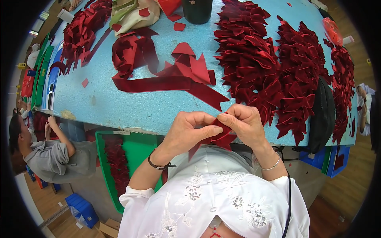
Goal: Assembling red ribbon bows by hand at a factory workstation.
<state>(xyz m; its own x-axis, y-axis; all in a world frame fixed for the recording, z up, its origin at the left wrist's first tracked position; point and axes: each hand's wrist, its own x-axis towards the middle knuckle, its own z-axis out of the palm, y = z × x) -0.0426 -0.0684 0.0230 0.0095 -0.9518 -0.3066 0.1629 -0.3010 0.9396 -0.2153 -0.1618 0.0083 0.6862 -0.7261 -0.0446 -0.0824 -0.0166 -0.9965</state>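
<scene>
My left hand [186, 133] and my right hand [244, 123] meet just off the near edge of the light blue table [119, 103]. Both pinch a small dark red velvet ribbon bow [218, 139] between thumbs and fingers, its pointed tails hanging below my hands. A long loose length of the same red ribbon [166, 81] lies curled on the table just beyond my hands. A large heap of finished red bows [274, 67] covers the table to the right of it.
Another pile of red bows [81, 31] lies at the far left beside a beige bag [135, 14]. A dark cylindrical container [197, 10] stands at the back. A green crate [135, 154] holding bows sits below the table. A person in grey [47, 154] sits at left. A black bag [322, 115] hangs at right.
</scene>
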